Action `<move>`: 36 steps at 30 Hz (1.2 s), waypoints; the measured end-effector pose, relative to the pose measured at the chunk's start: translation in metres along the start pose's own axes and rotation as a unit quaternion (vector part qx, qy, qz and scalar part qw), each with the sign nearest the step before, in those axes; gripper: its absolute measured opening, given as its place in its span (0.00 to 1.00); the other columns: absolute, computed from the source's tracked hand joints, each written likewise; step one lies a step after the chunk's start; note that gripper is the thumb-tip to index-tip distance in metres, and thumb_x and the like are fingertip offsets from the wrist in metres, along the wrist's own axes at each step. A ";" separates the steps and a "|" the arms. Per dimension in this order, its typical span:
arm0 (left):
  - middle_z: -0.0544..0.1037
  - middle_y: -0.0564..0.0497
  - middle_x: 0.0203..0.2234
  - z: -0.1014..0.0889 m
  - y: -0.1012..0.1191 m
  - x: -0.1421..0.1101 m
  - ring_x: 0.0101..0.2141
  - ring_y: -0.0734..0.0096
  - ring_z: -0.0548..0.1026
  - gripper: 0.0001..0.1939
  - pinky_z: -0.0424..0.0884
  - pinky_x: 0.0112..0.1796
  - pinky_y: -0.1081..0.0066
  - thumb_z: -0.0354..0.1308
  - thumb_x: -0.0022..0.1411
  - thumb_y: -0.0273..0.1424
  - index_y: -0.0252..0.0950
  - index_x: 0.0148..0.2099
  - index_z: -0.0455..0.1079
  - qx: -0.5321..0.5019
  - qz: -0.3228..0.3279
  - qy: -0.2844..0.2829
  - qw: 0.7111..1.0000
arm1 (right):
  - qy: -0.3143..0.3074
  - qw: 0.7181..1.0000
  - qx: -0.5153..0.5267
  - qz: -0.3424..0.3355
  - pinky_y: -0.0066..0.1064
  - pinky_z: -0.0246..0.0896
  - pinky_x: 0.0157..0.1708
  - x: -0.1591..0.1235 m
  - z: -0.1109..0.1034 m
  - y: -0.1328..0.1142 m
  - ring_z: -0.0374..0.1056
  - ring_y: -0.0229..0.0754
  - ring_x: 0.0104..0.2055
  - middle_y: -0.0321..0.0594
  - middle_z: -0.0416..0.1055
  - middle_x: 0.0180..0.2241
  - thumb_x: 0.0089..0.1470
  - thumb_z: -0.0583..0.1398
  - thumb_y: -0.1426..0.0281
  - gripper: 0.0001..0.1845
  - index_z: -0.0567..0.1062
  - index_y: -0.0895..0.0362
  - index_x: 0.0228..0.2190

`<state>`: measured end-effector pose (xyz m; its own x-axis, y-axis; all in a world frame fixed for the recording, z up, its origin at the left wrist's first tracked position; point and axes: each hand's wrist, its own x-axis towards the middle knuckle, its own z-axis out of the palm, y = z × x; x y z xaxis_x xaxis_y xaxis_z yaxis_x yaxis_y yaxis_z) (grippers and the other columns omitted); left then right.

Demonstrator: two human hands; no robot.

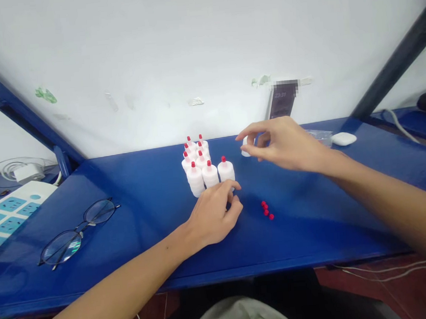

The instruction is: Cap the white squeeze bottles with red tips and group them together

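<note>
My left hand (217,213) rests low over the table just in front of the white squeeze bottles, its thumb and index finger curved apart with nothing seen between them. Its back overlaps the base of the nearest right white bottle (226,170); whether it touches is hard to tell. Several white bottles with red caps (203,175) stand upright in close rows. Farther back, my right hand (278,142) has its thumb and fingers around a small white bottle (246,152), mostly hidden by the fingers. Several loose red caps (266,213) lie right of my left hand.
Eyeglasses (80,231) lie at the left of the blue table (146,209), near a power strip (14,214). A phone (282,100) leans on the white wall. Behind my right wrist are a clear plastic bag (321,135) and a white rounded case (344,139).
</note>
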<state>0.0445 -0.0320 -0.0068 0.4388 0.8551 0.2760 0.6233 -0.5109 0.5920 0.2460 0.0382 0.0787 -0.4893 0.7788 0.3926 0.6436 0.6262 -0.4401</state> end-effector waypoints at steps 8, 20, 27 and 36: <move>0.73 0.42 0.54 0.002 0.001 -0.005 0.32 0.68 0.72 0.22 0.70 0.39 0.63 0.47 0.70 0.34 0.37 0.64 0.61 0.003 -0.018 0.014 1.000 | 0.025 0.969 0.130 0.206 0.32 0.66 0.21 0.015 0.017 0.074 0.71 0.41 0.22 0.39 0.76 0.29 0.49 0.68 0.68 0.41 0.61 0.62 0.61; 0.60 0.56 0.16 -0.001 0.012 -0.005 0.22 0.77 0.59 0.22 0.59 0.31 0.69 0.51 0.67 0.29 0.34 0.19 0.53 -0.033 0.090 -0.044 0.994 | -0.140 0.951 0.210 0.179 0.27 0.61 0.22 0.002 0.026 0.067 0.66 0.35 0.23 0.39 0.76 0.28 0.49 0.68 0.66 0.30 0.72 0.65 0.53; 0.63 0.58 0.26 0.005 0.009 -0.009 0.22 0.78 0.59 0.03 0.59 0.25 0.74 0.51 0.68 0.30 0.37 0.44 0.61 -0.060 0.045 0.096 0.993 | -0.317 0.904 0.281 0.050 0.28 0.63 0.31 -0.016 0.021 0.034 0.68 0.34 0.28 0.37 0.76 0.32 0.51 0.67 0.65 0.24 0.74 0.59 0.49; 0.64 0.39 0.56 0.013 0.010 -0.005 0.42 0.63 0.73 0.29 0.73 0.33 0.67 0.54 0.68 0.34 0.39 0.66 0.48 0.129 0.082 0.106 0.983 | -0.318 0.926 0.201 -0.023 0.32 0.66 0.34 -0.013 -0.002 0.062 0.71 0.38 0.32 0.38 0.78 0.32 0.52 0.67 0.63 0.17 0.78 0.58 0.43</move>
<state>0.0567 -0.0424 -0.0120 0.4190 0.7449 0.5192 0.7109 -0.6248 0.3228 0.2937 0.0666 0.0480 -0.8407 0.5355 -0.0806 0.4053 0.5234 -0.7495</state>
